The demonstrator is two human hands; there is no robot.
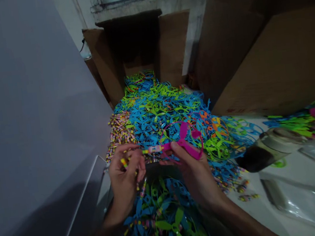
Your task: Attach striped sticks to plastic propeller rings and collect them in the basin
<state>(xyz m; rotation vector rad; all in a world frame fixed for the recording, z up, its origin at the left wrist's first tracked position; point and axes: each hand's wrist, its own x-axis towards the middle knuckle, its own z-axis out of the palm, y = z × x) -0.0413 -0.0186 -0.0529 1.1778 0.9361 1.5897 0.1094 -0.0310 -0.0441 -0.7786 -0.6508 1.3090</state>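
Note:
My right hand (193, 165) grips a magenta plastic propeller (185, 139), a three-bladed piece inside a thin ring, with its thumb on the hub side. A striped pink, white and yellow stick (153, 149) runs level from the propeller to my left hand (128, 170), whose curled fingers pinch its far end. More yellow-striped sticks (124, 162) poke out between those left fingers. Below both hands, a dark tub (157, 168) holds blue and green propellers (172, 226), some with striped sticks. How the stick meets the magenta hub is partly hidden by my thumb.
Ahead lies a large heap of blue and green propellers (159, 110), with striped sticks (120, 128) piled at its left. Cardboard boxes (281, 58) stand behind and right. Clear plastic bags (305, 196) and a dark-ended jar (266, 149) lie at right. A pale panel (37, 109) borders the left.

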